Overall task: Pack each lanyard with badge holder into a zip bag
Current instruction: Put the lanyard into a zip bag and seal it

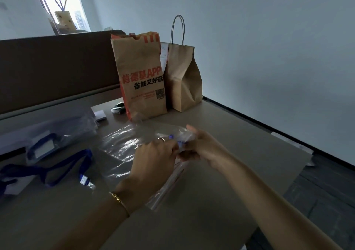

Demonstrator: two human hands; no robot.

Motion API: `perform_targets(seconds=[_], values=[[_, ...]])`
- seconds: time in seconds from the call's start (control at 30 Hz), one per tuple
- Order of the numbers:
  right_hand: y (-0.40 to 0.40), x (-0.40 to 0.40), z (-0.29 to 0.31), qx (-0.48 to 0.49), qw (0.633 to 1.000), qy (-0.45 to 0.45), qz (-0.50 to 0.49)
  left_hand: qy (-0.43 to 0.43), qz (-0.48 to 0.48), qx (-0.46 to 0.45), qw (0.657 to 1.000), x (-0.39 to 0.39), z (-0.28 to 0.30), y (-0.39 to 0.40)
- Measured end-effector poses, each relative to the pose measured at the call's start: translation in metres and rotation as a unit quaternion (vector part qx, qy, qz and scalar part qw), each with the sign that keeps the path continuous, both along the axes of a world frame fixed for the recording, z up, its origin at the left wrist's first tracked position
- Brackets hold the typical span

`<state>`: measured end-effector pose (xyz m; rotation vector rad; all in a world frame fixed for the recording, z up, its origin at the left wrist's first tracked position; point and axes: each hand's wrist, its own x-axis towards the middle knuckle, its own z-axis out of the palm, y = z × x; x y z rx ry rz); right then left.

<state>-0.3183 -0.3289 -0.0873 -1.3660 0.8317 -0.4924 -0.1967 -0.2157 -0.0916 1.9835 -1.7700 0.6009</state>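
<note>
Both hands meet over the middle of the beige desk (221, 173). The left hand (153, 159), with a ring and a gold bracelet, and the right hand (203, 146) have their fingers curled onto a clear plastic zip bag (124, 144), pinching it where a bit of blue shows between them; what that blue piece is cannot be told. The bag spreads crinkled to the left and trails down toward the near edge.

To the left lies a blue lanyard with a metal clip (63, 167), and beyond it a blue-framed badge holder (42, 150) inside another clear bag. Behind the hands stand a printed brown paper food bag (142, 81) and a plain brown paper bag with handles (184, 79), touching each other. A small white pad (99, 114) and a dark crumpled wrapper (118, 108) sit near a brown partition (57, 67).
</note>
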Motion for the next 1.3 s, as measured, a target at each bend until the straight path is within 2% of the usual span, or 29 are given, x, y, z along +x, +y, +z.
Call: perform_targets(seconds=[0.13,0.2,0.23,0.3,0.37,0.43,0.47,0.57,0.67,0.7,0.8,0.83,0.93,1.03,1.17,1.3], values=[[0.001,0.015,-0.011,-0.118,0.987,0.098,-0.043,0.01,-0.046,0.002,0.999,0.008,-0.005,0.007],[0.007,0.015,-0.014,-0.22,0.961,0.155,-0.065,0.013,-0.052,0.002,0.999,0.014,-0.006,0.012],[0.01,0.012,-0.012,-0.302,0.928,0.207,-0.066,0.017,-0.051,-0.002,0.999,0.017,-0.006,0.014],[0.016,0.006,-0.006,-0.446,0.835,0.315,-0.063,0.024,-0.041,-0.007,0.999,0.023,-0.005,0.021],[0.018,0.003,-0.003,-0.53,0.753,0.384,-0.078,0.02,-0.036,-0.014,0.999,0.028,-0.002,0.027],[0.018,0.002,-0.004,-0.561,0.712,0.411,-0.099,0.015,-0.032,-0.01,0.999,0.033,-0.001,0.034],[0.019,0.002,-0.006,-0.565,0.708,0.41,-0.107,0.015,-0.029,-0.005,0.999,0.035,-0.001,0.037],[0.019,0.002,-0.008,-0.562,0.723,0.382,-0.123,0.041,-0.001,0.045,0.998,0.037,-0.002,0.048],[0.014,0.004,-0.005,-0.552,0.745,0.349,-0.133,0.099,0.079,0.135,0.983,0.04,0.004,0.06],[0.013,0.006,-0.003,-0.543,0.759,0.335,-0.128,0.126,0.11,0.15,0.975,0.043,0.011,0.064],[0.014,0.012,0.01,-0.473,0.845,0.228,-0.107,0.179,0.208,0.145,0.951,0.066,0.034,0.066],[0.015,0.015,0.017,-0.453,0.863,0.197,-0.108,0.2,0.229,0.138,0.943,0.075,0.041,0.065],[0.014,0.025,0.036,-0.379,0.909,0.106,-0.14,0.36,0.193,0.071,0.91,0.092,0.058,0.064],[0.023,0.034,0.058,-0.342,0.925,0.03,-0.163,0.474,0.162,-0.054,0.864,0.093,0.076,0.067],[0.041,0.038,0.095,-0.325,0.929,-0.009,-0.178,0.554,0.112,-0.195,0.802,0.086,0.113,0.075],[0.056,0.035,0.128,-0.341,0.918,-0.042,-0.198,0.565,0.049,-0.277,0.775,0.073,0.15,0.095]])
